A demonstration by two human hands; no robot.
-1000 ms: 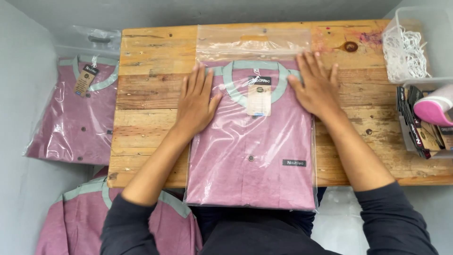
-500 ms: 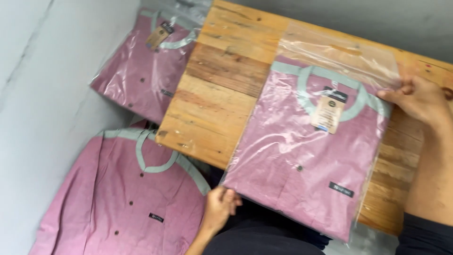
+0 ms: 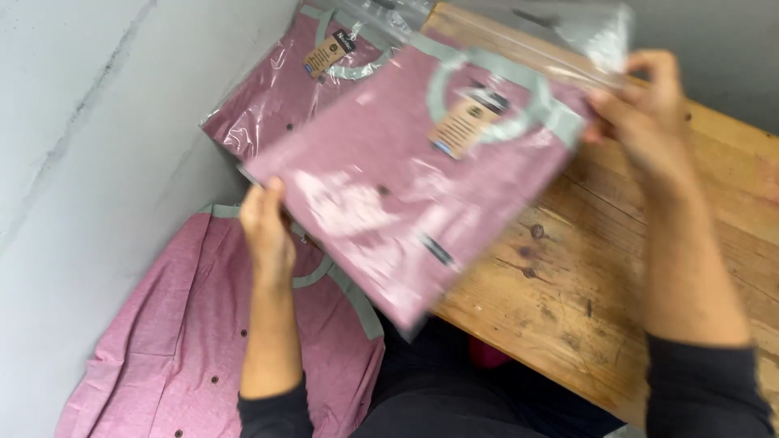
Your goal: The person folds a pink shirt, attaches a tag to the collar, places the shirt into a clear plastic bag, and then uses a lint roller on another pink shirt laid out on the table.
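From the head camera, the bagged pink shirt (image 3: 406, 174) is up off the wooden table (image 3: 617, 268), tilted and carried between both hands over the table's left edge. The left hand (image 3: 266, 227) pinches its lower left edge, fingers curled closed around the plastic; the right hand (image 3: 645, 122) grips the upper right corner near the grey collar, fingers closed on the bag. Beyond it lies another bagged shirt (image 3: 280, 101) on the grey floor (image 3: 89, 162), and below, an unbagged pink shirt (image 3: 187, 324) spread flat. The clear plastic looks slick, and each hand has only an edge, so I'd say the pack could slide out of that pinch and drop crooked. The bag's loose top flap (image 3: 584, 28) could also fold under, and the hang tag (image 3: 464, 122) might crease.
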